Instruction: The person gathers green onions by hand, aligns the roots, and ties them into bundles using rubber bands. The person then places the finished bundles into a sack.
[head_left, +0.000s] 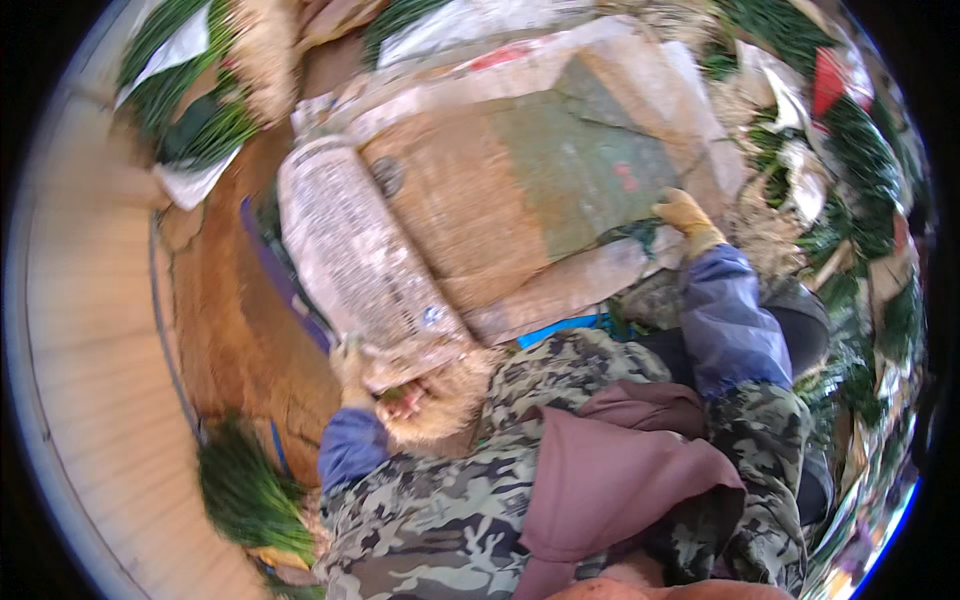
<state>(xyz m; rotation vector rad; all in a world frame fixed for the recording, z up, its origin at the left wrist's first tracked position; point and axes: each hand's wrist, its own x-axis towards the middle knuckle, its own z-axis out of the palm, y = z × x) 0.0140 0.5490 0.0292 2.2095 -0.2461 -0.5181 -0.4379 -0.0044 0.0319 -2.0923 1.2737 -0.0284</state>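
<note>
A printed paper wrap lies around a long bundle, and a pale, hairy mass of roots sticks out of its near end. Gloved in pale yellow, my left hand holds the near left corner of the wrapped bundle. To the right of the bundle lies a flattened, worn cardboard sheet, partly green. My right hand, in a yellow glove, is at the sheet's right edge beside a few dark green leaves; whether its fingers grip anything does not show clearly.
Bundles of long green stalks with pale roots lie at the upper left, lower left and along the right side, some with paper. A corrugated wall curves along the left. A blue strip lies near my knees.
</note>
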